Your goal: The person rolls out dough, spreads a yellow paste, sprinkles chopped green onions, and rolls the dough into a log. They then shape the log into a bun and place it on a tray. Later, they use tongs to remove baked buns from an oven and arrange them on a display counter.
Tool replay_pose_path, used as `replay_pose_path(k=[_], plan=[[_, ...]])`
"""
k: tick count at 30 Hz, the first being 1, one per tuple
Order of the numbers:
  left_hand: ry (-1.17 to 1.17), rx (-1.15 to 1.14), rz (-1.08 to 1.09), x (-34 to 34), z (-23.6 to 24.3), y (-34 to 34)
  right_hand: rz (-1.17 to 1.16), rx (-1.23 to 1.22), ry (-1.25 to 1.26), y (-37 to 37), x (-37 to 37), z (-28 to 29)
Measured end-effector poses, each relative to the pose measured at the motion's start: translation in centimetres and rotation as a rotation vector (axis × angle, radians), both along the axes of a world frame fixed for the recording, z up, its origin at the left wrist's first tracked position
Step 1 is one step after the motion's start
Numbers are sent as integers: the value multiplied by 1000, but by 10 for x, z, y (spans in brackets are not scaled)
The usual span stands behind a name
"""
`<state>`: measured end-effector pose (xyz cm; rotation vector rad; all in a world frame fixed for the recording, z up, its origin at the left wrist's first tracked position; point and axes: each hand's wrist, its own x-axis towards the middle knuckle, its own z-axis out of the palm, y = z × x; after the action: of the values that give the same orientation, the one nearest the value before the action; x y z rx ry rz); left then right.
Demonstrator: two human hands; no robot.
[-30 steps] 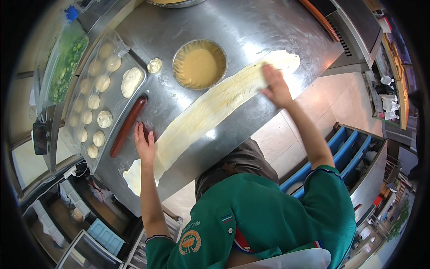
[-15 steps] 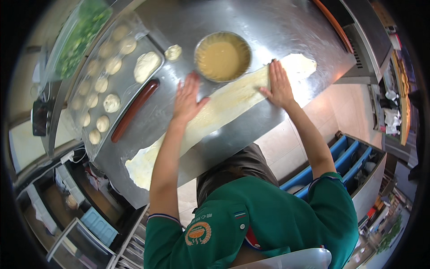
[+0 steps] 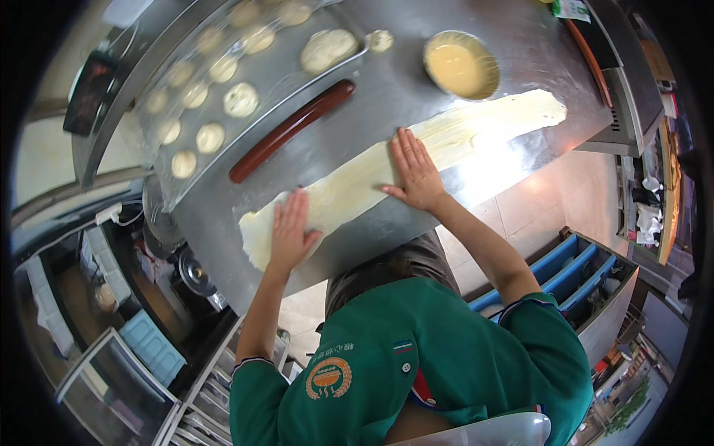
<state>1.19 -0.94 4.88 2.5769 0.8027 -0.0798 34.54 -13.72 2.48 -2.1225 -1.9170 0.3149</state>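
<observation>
A long, thin sheet of pale dough (image 3: 349, 182) lies slantwise across the metal table, from near left to far right. Flat on its left end rests my left hand (image 3: 291, 229), fingers stretched out and thumb apart. Around its middle my right hand (image 3: 414, 172) presses down with a flat palm and open fingers. Neither hand grips anything. Beyond the sheet stands a round metal bowl (image 3: 462, 65) of yellowish paste. A reddish-brown rolling pin (image 3: 292, 131) lies to the left, beside the tray.
A metal tray (image 3: 305, 80) at the far left carries several round dough pieces under plastic film. One small dough ball (image 3: 380, 40) sits beside it on the steel table (image 3: 372, 97). Another long brown stick (image 3: 589, 62) lies at the far right edge. Blue drawers (image 3: 561, 276) stand low at right.
My left hand has come down onto the dough's left end. My right hand has slid left along the sheet to its middle. The view has shifted, too.
</observation>
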Motion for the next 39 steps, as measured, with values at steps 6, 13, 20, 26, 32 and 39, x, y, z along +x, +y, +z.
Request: replay_pose_path(k=[6, 13, 20, 26, 32, 39], plan=[[-48, 69, 284, -91, -13, 18, 249, -33, 81, 33, -163, 7], [-249, -40, 329, -109, -28, 22, 695, 190, 87, 49, -253, 3], [-632, 90, 242, -48, 13, 42, 625, 17, 140, 44, -175, 32], [-1079, 193, 205, 64, 142, 128, 125, 640, 167, 116, -42, 174], [-1158, 507, 320, 186, 266, 235, 95, 878, 56, 243, 66, 361], [-1295, -121, 816, 264, 274, 270, 232, 301, 260, 384, 113, 364]])
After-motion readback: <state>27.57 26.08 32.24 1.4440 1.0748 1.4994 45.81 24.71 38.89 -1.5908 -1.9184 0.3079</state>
